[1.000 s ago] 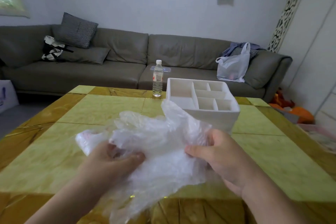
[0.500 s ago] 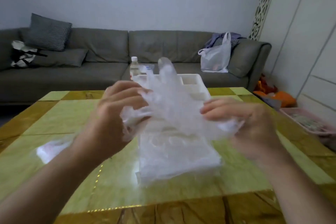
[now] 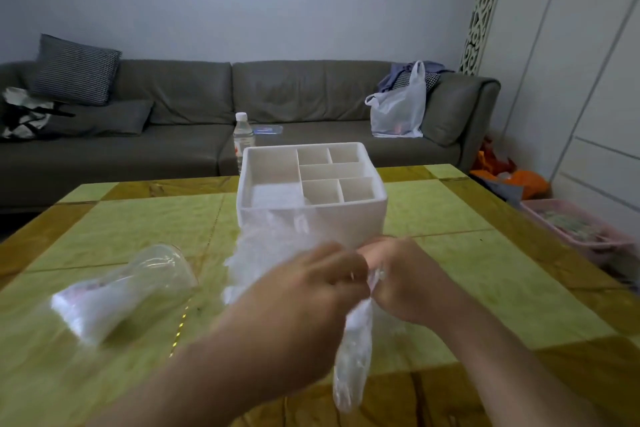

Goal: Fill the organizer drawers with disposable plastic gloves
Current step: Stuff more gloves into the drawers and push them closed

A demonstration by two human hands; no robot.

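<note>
Crinkly clear glove point(image 3: 353, 350), pinched by both hands point(image 3: 360, 274), boxy white organizer point(image 3: 311, 204)

i see my left hand point(image 3: 304, 291) and right hand point(image 3: 405, 281) pinching a clear crumpled plastic glove point(image 3: 353, 357) before the white compartmented plastic organizer point(image 3: 346, 218)

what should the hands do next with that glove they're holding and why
Probably lift the glove forward toward the white organizer. Both hands, left and right, pinch it at the top while it hangs over the table, short of the organizer. The small compartments look empty; the big one already holds plastic.
</note>
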